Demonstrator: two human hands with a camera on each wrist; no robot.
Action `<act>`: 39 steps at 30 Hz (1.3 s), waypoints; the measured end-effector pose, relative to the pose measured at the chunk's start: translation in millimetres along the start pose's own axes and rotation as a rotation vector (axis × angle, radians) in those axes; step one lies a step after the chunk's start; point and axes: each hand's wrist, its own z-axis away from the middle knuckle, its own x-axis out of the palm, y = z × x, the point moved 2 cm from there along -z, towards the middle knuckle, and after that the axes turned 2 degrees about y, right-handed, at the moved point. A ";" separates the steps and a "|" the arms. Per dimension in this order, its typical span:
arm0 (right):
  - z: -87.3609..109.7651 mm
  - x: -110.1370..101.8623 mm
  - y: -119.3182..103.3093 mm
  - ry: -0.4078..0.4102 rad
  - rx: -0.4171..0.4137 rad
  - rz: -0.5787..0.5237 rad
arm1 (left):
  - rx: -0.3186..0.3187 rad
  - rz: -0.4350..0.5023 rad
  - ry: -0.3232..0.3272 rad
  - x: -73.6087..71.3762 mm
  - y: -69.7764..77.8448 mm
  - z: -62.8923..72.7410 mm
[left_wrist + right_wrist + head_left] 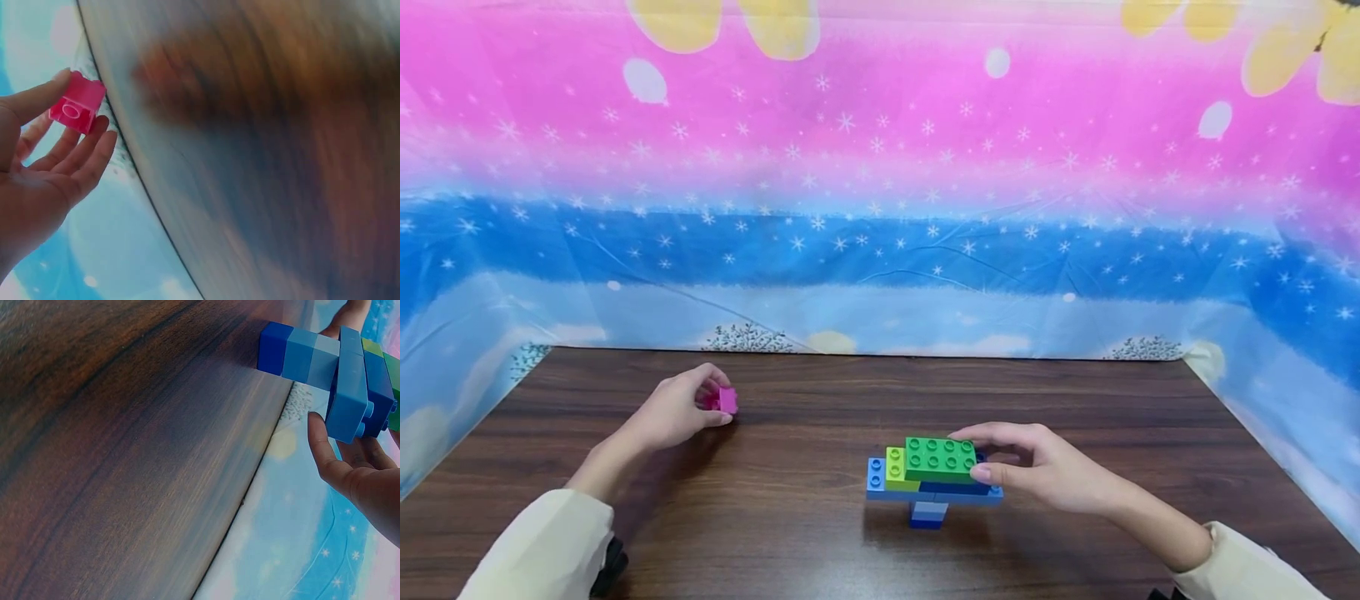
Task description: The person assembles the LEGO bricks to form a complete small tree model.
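My left hand (681, 408) pinches a small pink toy building brick (727, 400) between thumb and fingers. The left wrist view shows this brick's (80, 100) hollow underside with a round tube. Towards the right, a T-shaped brick structure (934, 497) has a narrow stem of stacked blue bricks under a long blue crosspiece. A lime brick (895, 467) and a green brick (942, 457) with round studs lie on top. My right hand (1052, 467) grips the green brick's right end, thumb in front and a finger behind. In the right wrist view, the stem's dark blue brick (274, 349) shows.
Beneath everything is a dark wood-grain table (760, 517). A pink and blue cloth (880, 167) printed with snowflakes hangs behind the table and along both sides.
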 end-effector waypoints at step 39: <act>-0.2 -1.0 0.2 0.001 -0.008 0.005 | 0.240 0.356 0.039 40.1 151.9 16.7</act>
